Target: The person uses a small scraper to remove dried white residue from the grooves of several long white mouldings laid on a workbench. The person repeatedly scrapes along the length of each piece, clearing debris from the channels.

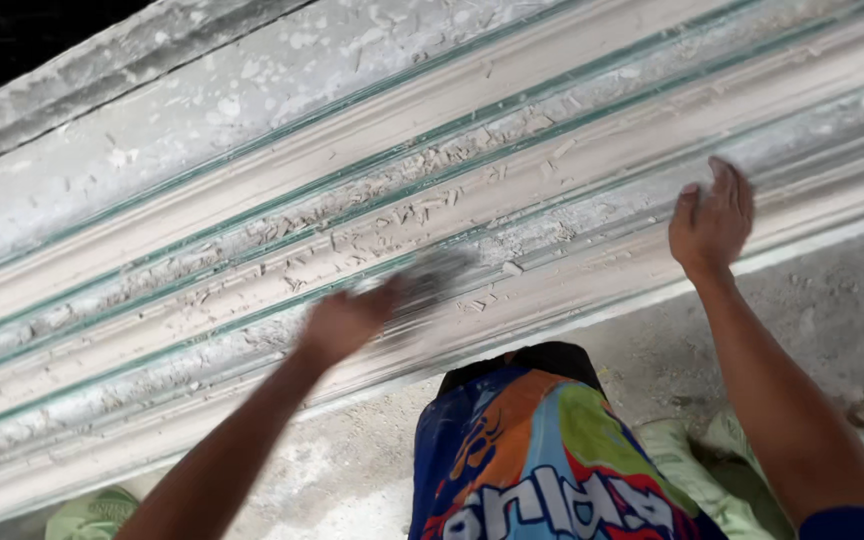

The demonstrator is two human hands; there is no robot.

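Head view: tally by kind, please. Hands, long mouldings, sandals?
Hands: 2, left hand blurred on the moulding with a grey thing I cannot identify, right hand resting on it
Long ridged moulding: 1
Green sandal: 1
Total: 4

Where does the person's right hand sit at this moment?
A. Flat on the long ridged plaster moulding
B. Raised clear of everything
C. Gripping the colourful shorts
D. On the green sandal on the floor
A: the right hand lies open with its fingers against the long white ridged plaster moulding, while the blurred left hand is further along the same moulding.
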